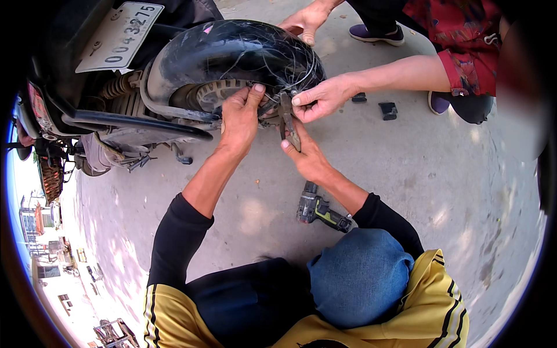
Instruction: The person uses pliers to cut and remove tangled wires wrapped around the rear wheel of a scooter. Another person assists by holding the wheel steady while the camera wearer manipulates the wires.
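Observation:
A black rear fender (226, 49) curves over the wheel of a motorbike, with thin wire (301, 72) strung across its right end. My left hand (239, 119) is closed at the fender's lower edge, thumb up; what its fingers grip is hidden. My right hand (309, 155) holds worn metal pliers (287, 116) by the handles, their jaws up at the wire. Close beside the jaws, a co-worker's hand (326, 98) pinches near the wire's end. That person's other hand (306, 22) rests at the fender's far side. Under the fender shows the knobbly tyre (217, 94).
A cordless drill (319, 209) lies on the concrete ground (452, 168) below my right forearm. Two small black pieces, one of them a dark block (388, 111), lie near the co-worker's shoe (377, 36). A black frame bar (139, 120) juts out left of my left hand.

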Available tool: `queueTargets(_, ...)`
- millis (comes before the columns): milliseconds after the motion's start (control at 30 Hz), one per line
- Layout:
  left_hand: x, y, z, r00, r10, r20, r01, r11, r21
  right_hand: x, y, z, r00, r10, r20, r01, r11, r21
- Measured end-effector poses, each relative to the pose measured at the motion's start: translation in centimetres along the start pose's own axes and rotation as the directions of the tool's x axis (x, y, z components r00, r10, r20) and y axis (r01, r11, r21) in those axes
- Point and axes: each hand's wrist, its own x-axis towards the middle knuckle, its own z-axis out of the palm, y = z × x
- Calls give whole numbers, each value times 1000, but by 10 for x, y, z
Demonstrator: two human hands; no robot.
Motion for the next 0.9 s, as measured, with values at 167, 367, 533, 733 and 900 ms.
queueTargets(167, 3, -3, -2, 1000, 4, -5, -4, 997, 76, -3, 2, 7, 980, -135, -143, 125, 989, -78)
queueTargets(367, 0, 4, 5, 1000, -19, 12, 19, 1000, 23, -4, -2, 19, 940, -210, -271, 164, 969, -183)
queueTargets(533, -3, 5, 2, 1000, -25, 7, 25, 1000, -1, -22, -29, 22, 956, -170, -238, 108, 962, -252)
queueTargets(733, -2, 5, 2, 1000, 2, -7, -1, 997, 79, -26, -34, 22, 943, -162, -289, 64, 945, -320)
queueTargets(900, -2, 8, 0, 999, -44, 26, 40, 991, 125, -25, -22, 24, 929, -191, -316, 71, 933, -354)
